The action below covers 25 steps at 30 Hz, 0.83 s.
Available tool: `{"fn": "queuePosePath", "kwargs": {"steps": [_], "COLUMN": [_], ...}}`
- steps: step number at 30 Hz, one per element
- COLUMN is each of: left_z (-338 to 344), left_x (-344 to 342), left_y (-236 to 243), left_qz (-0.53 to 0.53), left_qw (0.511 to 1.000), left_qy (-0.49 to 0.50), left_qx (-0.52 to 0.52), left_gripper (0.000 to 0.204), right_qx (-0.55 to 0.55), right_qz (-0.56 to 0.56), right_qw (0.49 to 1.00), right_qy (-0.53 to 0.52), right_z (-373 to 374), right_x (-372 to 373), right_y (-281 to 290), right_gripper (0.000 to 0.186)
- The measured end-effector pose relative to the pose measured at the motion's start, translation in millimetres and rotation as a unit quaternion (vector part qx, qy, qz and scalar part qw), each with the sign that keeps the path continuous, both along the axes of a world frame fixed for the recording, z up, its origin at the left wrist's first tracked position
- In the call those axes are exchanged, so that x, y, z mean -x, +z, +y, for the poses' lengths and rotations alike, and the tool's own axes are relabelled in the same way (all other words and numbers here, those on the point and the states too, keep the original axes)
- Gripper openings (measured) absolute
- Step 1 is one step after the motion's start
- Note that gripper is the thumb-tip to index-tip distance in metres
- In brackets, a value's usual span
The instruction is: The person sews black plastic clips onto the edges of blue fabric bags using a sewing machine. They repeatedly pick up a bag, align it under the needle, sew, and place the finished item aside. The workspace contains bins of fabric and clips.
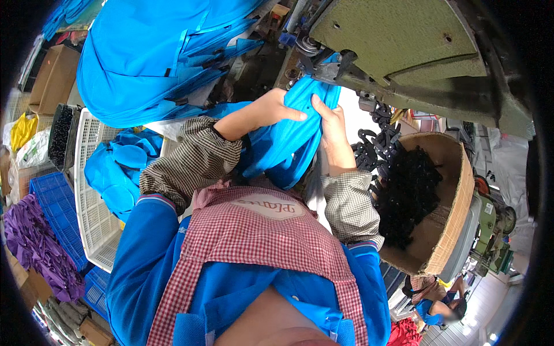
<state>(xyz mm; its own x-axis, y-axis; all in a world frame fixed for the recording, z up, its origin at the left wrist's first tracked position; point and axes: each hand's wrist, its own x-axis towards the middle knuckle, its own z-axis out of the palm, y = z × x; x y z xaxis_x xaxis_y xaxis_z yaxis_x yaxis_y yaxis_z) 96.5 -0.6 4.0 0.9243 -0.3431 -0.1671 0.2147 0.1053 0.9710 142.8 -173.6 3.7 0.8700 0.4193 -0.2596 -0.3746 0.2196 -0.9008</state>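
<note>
Both my hands grip a bright blue piece of fabric (288, 141) that hangs in folds over my lap. My left hand (276, 111) closes on its left side, and my right hand (330, 121) pinches its right edge with the thumb on top. The fabric's far end reaches up to the metal working head (327, 70) of a green machine (404, 43); whether it is clamped there I cannot tell. Beyond my left hand lies a large stack of blue fabric pieces (138, 57).
On the right stands a cardboard box (453, 213) of small black parts (410, 196). A white plastic basket (92, 230) at left holds blue pieces (115, 173). Further left are blue crates (57, 207) and purple fabric (43, 248). Another person (435, 308) is at the lower right.
</note>
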Motion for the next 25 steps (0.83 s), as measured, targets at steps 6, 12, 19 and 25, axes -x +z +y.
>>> {"fn": "queuePosePath", "kwargs": {"steps": [6, 12, 19, 25], "left_z": [16, 24, 24, 26], "left_x": [-18, -28, -32, -31], "left_y": [6, -5, -6, -14], "left_qz": [-0.012, -0.033, -0.022, 0.082], "left_qw": [0.993, 0.991, 0.992, 0.99], "left_qy": [0.115, 0.132, 0.123, 0.099], "left_qx": [0.009, -0.005, -0.019, 0.058], "left_gripper": [0.025, 0.023, 0.023, 0.026], "right_qx": [0.027, 0.064, 0.05, 0.104], "right_qz": [-0.131, -0.092, -0.08, -0.052], "right_qw": [0.991, 0.994, 0.995, 0.993], "right_qy": [-0.008, -0.002, 0.012, -0.023], "right_z": [25, 34, 33, 39], "right_x": [-40, -48, -44, -48], "right_y": [-2, -5, -2, -20], "right_gripper": [0.034, 0.037, 0.032, 0.036]}}
